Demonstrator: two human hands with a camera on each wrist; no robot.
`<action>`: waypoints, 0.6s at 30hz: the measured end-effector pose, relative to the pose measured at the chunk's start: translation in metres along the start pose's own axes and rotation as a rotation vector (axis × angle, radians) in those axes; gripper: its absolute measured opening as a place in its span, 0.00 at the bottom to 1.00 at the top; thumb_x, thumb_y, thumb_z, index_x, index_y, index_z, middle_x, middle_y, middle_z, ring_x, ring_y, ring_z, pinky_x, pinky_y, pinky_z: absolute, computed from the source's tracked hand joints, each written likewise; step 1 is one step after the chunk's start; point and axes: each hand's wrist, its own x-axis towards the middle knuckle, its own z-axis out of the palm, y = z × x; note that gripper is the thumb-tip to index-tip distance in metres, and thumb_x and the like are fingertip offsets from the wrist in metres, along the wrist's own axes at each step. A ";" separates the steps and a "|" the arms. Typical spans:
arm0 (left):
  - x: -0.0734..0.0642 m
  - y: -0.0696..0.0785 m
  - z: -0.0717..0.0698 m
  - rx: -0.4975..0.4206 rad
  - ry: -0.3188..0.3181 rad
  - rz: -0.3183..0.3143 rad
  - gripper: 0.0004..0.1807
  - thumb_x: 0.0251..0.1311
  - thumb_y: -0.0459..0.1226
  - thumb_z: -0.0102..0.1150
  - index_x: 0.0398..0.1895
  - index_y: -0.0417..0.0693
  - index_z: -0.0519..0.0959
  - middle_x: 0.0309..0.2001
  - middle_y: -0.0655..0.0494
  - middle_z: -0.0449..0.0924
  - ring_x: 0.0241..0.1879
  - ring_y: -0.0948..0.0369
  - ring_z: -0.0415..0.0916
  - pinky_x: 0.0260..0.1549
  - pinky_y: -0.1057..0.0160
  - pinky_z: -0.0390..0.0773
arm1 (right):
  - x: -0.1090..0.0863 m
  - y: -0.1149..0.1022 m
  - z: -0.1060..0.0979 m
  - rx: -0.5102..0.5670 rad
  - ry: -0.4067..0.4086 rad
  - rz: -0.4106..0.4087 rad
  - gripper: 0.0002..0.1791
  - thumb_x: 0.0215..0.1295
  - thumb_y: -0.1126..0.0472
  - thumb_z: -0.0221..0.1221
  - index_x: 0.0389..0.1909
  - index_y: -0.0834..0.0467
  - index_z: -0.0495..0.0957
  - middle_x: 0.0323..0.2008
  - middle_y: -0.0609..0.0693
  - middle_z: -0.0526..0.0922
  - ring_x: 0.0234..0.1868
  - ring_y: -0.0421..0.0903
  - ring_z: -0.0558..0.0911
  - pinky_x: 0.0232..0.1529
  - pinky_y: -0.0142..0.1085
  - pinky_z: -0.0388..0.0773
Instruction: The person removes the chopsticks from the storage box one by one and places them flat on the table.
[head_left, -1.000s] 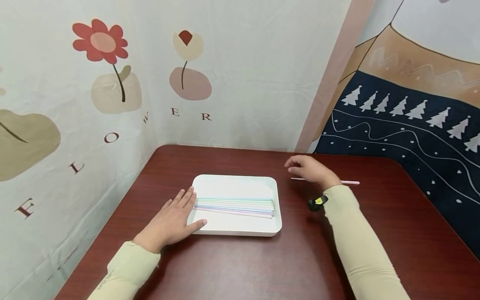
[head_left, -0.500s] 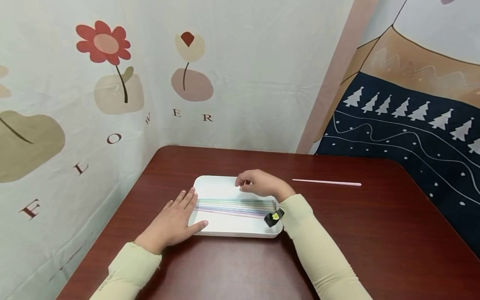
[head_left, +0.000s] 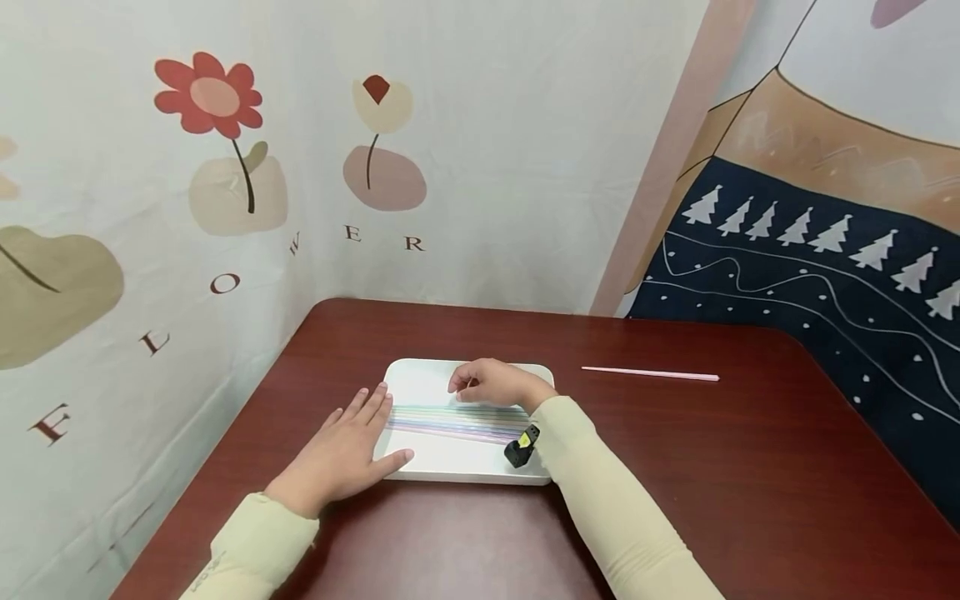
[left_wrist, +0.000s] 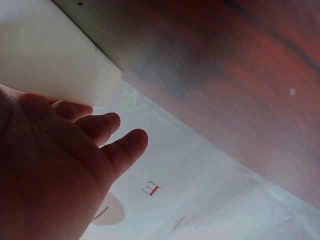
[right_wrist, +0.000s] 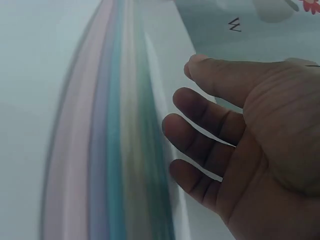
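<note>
Right hand [head_left: 504,385] over the upper middle of the white tray [head_left: 422,383], fingers loosely bent, thumb and forefinger tips near each other with a gap of white showing between; reads as unclasped, holding nothing. Right wrist view: fingertips just beside the green edge of the coloured sticks [head_left: 450,422], blurred; whether any fingertip touches them, cannot tell. Left hand [head_left: 341,450] at the tray's left end, fingers straight and spread, resting against the rim, thumb reaching over the lower left corner; no grasp. Sticks lie side by side in the tray, centre of the frame, running left to right; green along the upper side, pink and lavender along the lower; right ends partly hidden by the right wrist. Black device with a yellow patch [head_left: 519,450] at that wrist. Single pink stick [head_left: 651,373] lies right of the tray, well apart from it, thin end to the left. Dark red-brown table [head_left: 675,467] beneath all. Pale yellow-green sleeves enter from lower left and lower right. Behind: white cloth [head_left: 510,183] with a red flower [head_left: 215,97], upper left; navy panel with white trees [head_left: 810,283], right side.
</note>
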 end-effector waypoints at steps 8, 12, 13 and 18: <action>-0.002 0.000 0.003 -0.002 0.001 0.006 0.53 0.64 0.71 0.42 0.75 0.35 0.58 0.78 0.43 0.49 0.74 0.40 0.48 0.65 0.35 0.56 | 0.000 0.002 0.012 -0.108 -0.006 0.017 0.05 0.70 0.61 0.60 0.37 0.47 0.82 0.32 0.39 0.80 0.34 0.37 0.75 0.39 0.31 0.74; -0.003 0.001 0.004 0.003 0.016 0.010 0.54 0.63 0.72 0.40 0.74 0.35 0.60 0.77 0.42 0.50 0.74 0.40 0.49 0.65 0.35 0.57 | 0.001 0.003 0.016 -0.155 -0.004 -0.006 0.05 0.70 0.60 0.61 0.35 0.47 0.82 0.31 0.38 0.80 0.33 0.36 0.76 0.39 0.30 0.75; -0.003 0.001 0.004 0.003 0.016 0.010 0.55 0.63 0.72 0.39 0.74 0.34 0.60 0.77 0.42 0.50 0.74 0.40 0.49 0.65 0.35 0.57 | 0.001 0.002 0.016 -0.169 -0.001 -0.011 0.05 0.70 0.60 0.61 0.35 0.46 0.82 0.30 0.38 0.79 0.33 0.36 0.75 0.38 0.30 0.74; 0.000 0.001 0.002 0.010 0.026 0.013 0.55 0.63 0.73 0.39 0.74 0.34 0.59 0.77 0.42 0.50 0.74 0.40 0.49 0.65 0.35 0.58 | 0.002 0.000 0.013 -0.199 0.006 -0.024 0.06 0.69 0.60 0.61 0.34 0.46 0.82 0.29 0.38 0.79 0.32 0.37 0.75 0.37 0.30 0.74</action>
